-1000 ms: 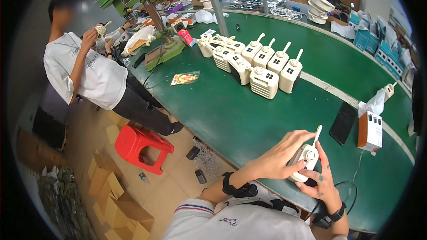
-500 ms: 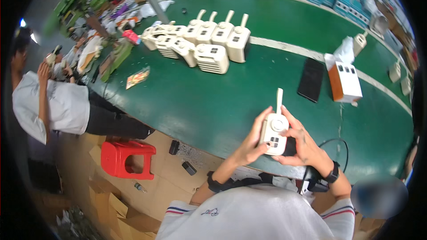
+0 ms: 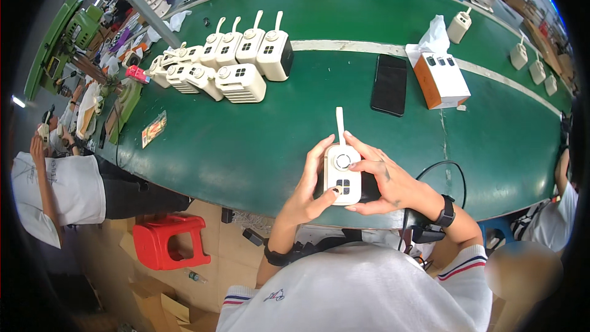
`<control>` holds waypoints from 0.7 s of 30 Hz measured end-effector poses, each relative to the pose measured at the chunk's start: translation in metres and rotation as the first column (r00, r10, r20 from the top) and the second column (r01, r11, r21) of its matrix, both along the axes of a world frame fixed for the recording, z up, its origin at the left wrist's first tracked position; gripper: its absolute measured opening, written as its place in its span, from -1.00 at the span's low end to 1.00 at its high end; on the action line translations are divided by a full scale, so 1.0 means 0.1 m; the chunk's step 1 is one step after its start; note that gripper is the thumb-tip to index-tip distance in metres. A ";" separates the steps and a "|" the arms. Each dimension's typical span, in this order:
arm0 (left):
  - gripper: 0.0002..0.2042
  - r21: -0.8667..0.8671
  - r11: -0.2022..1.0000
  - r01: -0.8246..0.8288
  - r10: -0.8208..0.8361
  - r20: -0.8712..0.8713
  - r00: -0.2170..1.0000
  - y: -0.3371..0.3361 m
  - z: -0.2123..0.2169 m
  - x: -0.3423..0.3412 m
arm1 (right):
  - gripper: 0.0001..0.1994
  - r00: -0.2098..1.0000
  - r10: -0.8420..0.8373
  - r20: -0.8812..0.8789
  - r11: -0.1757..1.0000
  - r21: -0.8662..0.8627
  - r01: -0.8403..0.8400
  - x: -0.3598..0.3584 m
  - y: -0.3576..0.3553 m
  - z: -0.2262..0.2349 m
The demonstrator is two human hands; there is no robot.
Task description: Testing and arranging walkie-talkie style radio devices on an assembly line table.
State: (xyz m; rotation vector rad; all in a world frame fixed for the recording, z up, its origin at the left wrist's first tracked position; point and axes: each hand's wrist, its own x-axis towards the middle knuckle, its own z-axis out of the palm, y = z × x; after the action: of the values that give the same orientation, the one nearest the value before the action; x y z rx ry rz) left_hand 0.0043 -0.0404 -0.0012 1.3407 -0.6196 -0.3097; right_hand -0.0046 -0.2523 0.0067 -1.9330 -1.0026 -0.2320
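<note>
A cream-coloured boxy device [image 3: 345,174] with a strap standing up from its far end is held between both my hands above the near part of the table. On its top face are a round dial and a cluster of dark square buttons. My left hand [image 3: 307,195] closes round its left side, the thumb lying on the buttons. My right hand [image 3: 396,185] grips the right side, with its thumb at the dial. Dark side panels show on the device, partly covered by my fingers. Whether either thumb presses down, I cannot tell.
Several similar cream devices [image 3: 241,83] stand grouped at the left of the green table [image 3: 209,147]. A black phone [image 3: 389,86] and a white-orange box [image 3: 444,83] lie to the right, with a cable [image 3: 464,187] nearer. Left, a person [image 3: 67,187] stands beyond a red stool [image 3: 172,243].
The view has turned right, so everything sits further left in it. Both hands keep hold of the device, with the thumbs still on the dial and buttons.
</note>
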 end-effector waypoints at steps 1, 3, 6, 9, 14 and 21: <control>-0.18 -0.002 1.000 0.005 -0.005 0.001 1.000 0.01 0.00 0.00 | -0.30 1.000 -0.005 0.001 1.000 -0.002 0.005 0.00 0.00 0.00; -0.19 0.027 1.000 0.000 0.000 -0.023 1.000 0.02 -0.01 -0.01 | -0.33 1.000 0.002 -0.005 1.000 -0.007 -0.002 0.00 0.00 0.01; -0.20 0.041 0.999 0.012 -0.012 0.003 1.000 0.03 -0.02 0.01 | -0.35 1.000 -0.002 -0.003 1.000 -0.009 0.002 0.01 0.00 0.00; -0.21 0.041 0.999 0.015 -0.015 0.003 1.000 0.03 0.00 0.00 | -0.34 1.000 0.001 0.000 1.000 -0.006 -0.001 0.01 0.00 0.00; -0.22 0.044 0.999 0.020 -0.020 -0.002 1.000 0.02 0.04 0.00 | -0.35 1.000 -0.004 -0.001 1.000 -0.013 0.004 0.01 -0.01 -0.01; -0.25 0.046 0.998 0.031 -0.032 0.015 0.999 0.03 0.00 0.00 | -0.36 1.000 -0.006 -0.006 0.999 -0.042 0.006 0.00 -0.01 0.01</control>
State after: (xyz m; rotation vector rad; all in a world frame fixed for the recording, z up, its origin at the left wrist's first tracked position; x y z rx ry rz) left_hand 0.0046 -0.0370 -0.0013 1.3795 -0.6506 -0.3411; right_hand -0.0042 -0.2534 0.0074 -1.9738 -1.0048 -0.2099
